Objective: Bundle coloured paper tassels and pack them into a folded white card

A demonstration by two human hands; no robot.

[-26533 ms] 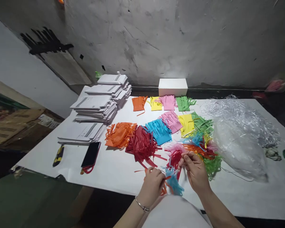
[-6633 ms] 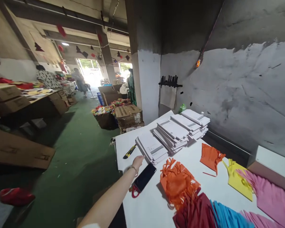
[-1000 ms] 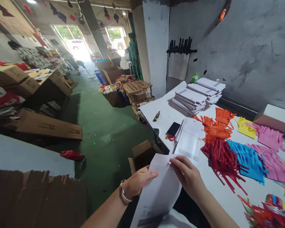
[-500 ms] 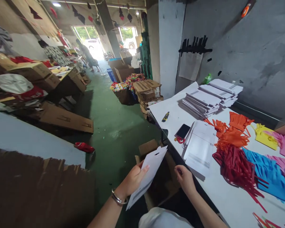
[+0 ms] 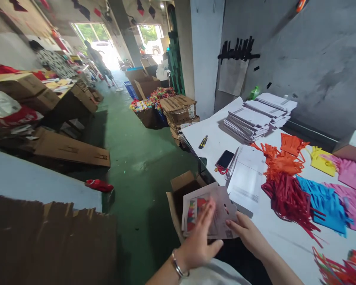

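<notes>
A flat white packet point(image 5: 222, 213) with a colourful print on its face is held above an open cardboard box point(image 5: 180, 189) beside the table edge. My right hand point(image 5: 247, 234) grips the packet's lower right edge, fingers pinched on it. My left hand point(image 5: 200, 236), with a bracelet on the wrist, has its fingers stretched flat against the packet's front; it is a little smeared by motion. A loose pile of white packets point(image 5: 247, 174) lies on the white table point(image 5: 284, 245) just beyond my hands.
Further back on the table lie a phone point(image 5: 224, 159), a yellow-black knife point(image 5: 203, 141), stacks of white packets point(image 5: 249, 118), and orange point(image 5: 280, 160), red point(image 5: 287, 198) and blue point(image 5: 322, 202) fringed papers. Cardboard boxes point(image 5: 178, 109) line the green floor. A person stands far off near the doorway.
The packet has turned so that its printed side faces me and has moved right. My right hand has taken hold of it. My left hand has let go and now lies flat on it.
</notes>
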